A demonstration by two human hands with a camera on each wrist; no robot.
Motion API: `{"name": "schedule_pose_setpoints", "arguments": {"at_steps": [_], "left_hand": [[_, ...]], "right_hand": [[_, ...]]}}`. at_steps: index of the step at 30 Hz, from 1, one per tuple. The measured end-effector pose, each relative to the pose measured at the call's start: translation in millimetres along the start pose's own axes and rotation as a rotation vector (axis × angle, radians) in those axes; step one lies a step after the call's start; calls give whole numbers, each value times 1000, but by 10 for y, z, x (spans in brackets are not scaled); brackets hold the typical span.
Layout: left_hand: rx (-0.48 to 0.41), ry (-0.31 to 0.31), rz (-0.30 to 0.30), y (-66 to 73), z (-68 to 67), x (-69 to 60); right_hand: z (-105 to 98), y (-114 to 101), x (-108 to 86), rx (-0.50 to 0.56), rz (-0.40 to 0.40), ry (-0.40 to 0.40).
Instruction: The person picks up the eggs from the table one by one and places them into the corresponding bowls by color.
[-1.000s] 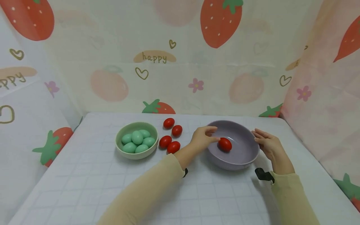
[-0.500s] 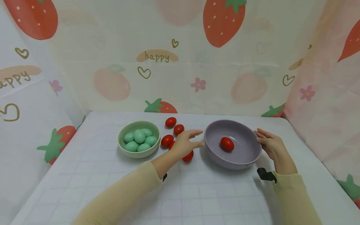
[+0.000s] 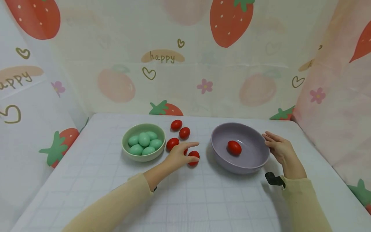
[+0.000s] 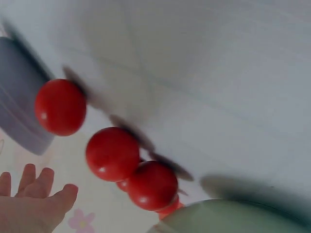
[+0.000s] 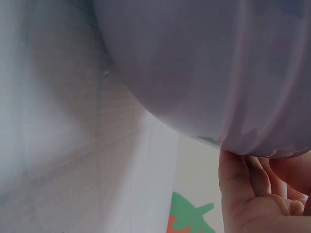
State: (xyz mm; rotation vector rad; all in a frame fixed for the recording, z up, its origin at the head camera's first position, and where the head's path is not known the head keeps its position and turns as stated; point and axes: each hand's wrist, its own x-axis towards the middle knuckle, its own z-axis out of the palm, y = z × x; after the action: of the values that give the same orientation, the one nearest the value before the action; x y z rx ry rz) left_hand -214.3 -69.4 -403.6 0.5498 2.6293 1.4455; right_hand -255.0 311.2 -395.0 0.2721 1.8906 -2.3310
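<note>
Between two bowls (image 3: 240, 168), five red eggs (image 3: 176, 125), one left hand (image 3: 176, 157).

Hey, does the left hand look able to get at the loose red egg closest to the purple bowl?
Probably yes: the left hand hovers close by, open, and in the left wrist view nothing covers that red egg. The purple bowl stands near it but seems to leave room.

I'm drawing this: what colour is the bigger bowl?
The bigger bowl is dull purple, clearest in the head view.
</note>
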Motion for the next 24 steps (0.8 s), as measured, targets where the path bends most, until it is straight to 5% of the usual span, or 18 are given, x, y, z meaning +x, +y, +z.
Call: {"name": "schedule_pose_setpoints", "arguments": {"at_steps": [13,24], "left_hand": [[128,-75,45,-247,33,24],[301,-172,66,-312,63,77]], "right_hand": [[10,-12,9,4,-17,-31],[-6,-5,-9,0,-15,-33]]}}
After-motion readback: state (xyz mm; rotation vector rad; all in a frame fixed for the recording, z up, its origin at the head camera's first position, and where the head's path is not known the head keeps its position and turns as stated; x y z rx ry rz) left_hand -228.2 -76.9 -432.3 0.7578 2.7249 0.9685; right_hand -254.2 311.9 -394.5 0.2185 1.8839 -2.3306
